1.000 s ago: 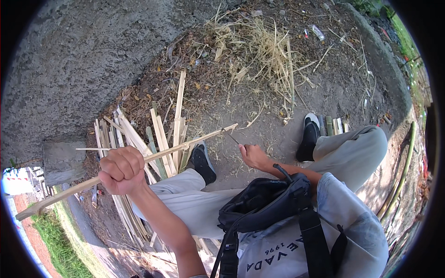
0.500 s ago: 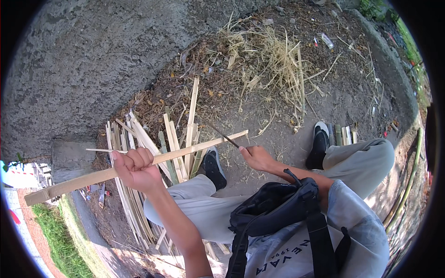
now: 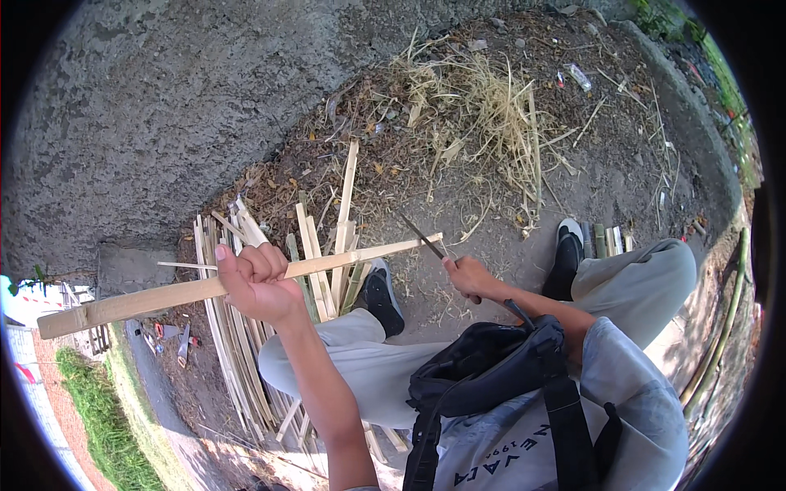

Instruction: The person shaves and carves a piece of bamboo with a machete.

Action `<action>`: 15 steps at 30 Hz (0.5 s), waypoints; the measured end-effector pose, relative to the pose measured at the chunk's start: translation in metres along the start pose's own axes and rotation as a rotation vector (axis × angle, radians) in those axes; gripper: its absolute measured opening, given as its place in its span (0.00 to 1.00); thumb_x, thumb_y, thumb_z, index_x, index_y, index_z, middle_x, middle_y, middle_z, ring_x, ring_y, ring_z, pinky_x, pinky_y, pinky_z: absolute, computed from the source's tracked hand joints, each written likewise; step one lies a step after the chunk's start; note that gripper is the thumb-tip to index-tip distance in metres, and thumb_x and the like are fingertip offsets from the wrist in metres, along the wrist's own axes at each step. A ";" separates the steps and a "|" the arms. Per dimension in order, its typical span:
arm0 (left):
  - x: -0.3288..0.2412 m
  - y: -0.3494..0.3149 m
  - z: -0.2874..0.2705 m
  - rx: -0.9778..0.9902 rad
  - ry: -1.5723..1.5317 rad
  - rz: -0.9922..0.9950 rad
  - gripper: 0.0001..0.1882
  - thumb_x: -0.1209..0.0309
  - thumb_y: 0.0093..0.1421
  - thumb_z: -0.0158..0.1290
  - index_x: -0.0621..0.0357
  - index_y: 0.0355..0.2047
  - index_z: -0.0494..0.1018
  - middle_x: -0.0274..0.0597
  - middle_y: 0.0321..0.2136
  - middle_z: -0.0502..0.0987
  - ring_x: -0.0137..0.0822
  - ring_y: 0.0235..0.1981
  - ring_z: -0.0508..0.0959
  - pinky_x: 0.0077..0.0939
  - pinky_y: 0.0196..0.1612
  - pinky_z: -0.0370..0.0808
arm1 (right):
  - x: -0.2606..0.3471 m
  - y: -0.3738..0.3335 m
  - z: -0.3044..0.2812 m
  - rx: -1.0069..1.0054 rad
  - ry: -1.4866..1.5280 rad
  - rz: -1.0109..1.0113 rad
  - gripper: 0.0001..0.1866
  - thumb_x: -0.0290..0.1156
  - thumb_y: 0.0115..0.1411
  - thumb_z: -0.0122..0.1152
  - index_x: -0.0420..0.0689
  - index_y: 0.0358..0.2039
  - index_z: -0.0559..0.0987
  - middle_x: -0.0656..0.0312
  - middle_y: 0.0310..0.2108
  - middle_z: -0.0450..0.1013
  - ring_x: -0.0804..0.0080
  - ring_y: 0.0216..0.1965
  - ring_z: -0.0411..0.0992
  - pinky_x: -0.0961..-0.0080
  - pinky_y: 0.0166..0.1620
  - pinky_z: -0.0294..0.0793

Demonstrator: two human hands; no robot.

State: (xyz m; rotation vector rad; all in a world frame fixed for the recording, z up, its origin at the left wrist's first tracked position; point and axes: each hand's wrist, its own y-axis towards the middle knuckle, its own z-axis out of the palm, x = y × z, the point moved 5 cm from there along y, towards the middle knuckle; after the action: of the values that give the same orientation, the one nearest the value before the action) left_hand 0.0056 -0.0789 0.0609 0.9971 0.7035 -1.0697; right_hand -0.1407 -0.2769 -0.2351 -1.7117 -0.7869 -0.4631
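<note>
The left hand [image 3: 255, 282] has its fingers [image 3: 260, 263] curled tight around a long pale wooden strip [image 3: 147, 300], gripping near its middle so it lies level across the knees. The right hand [image 3: 468, 277] is closed on the handle of a dark knife [image 3: 422, 237], whose blade meets the strip's far tip. The strip looks light, stiff and splintery, likely to flex at its thin end; a hold near the middle suits it. More split strips [image 3: 246, 344] lie in a pile on the ground below, with dry straw [image 3: 483, 106] beyond.
</note>
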 end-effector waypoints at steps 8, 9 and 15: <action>-0.004 0.010 -0.021 -0.123 0.056 0.016 0.30 0.59 0.65 0.45 0.44 0.10 0.43 0.28 0.08 0.44 0.24 0.10 0.45 0.23 0.15 0.40 | 0.021 -0.022 0.026 -0.243 -0.214 -0.341 0.32 0.50 0.67 0.38 0.34 0.24 0.77 0.39 0.20 0.73 0.40 0.28 0.75 0.52 0.38 0.75; -0.003 0.011 -0.021 -0.129 0.059 0.009 0.30 0.59 0.65 0.45 0.44 0.10 0.43 0.28 0.08 0.44 0.24 0.10 0.45 0.23 0.15 0.40 | 0.042 -0.041 0.029 -0.203 -0.199 -0.420 0.31 0.49 0.67 0.39 0.34 0.24 0.77 0.37 0.21 0.73 0.38 0.29 0.74 0.50 0.38 0.74; -0.012 -0.008 -0.018 -0.581 0.240 0.054 0.22 0.62 0.66 0.45 0.48 0.16 0.50 0.28 0.13 0.50 0.24 0.13 0.48 0.21 0.16 0.48 | -0.002 -0.010 0.048 -0.234 -0.132 -0.428 0.30 0.48 0.67 0.39 0.34 0.24 0.78 0.34 0.25 0.73 0.32 0.30 0.72 0.45 0.38 0.72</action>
State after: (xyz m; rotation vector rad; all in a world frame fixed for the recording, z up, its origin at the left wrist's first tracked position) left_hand -0.0062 -0.0596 0.0613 0.6360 1.1006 -0.6406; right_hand -0.1538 -0.2302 -0.2427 -1.8021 -1.2454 -0.7632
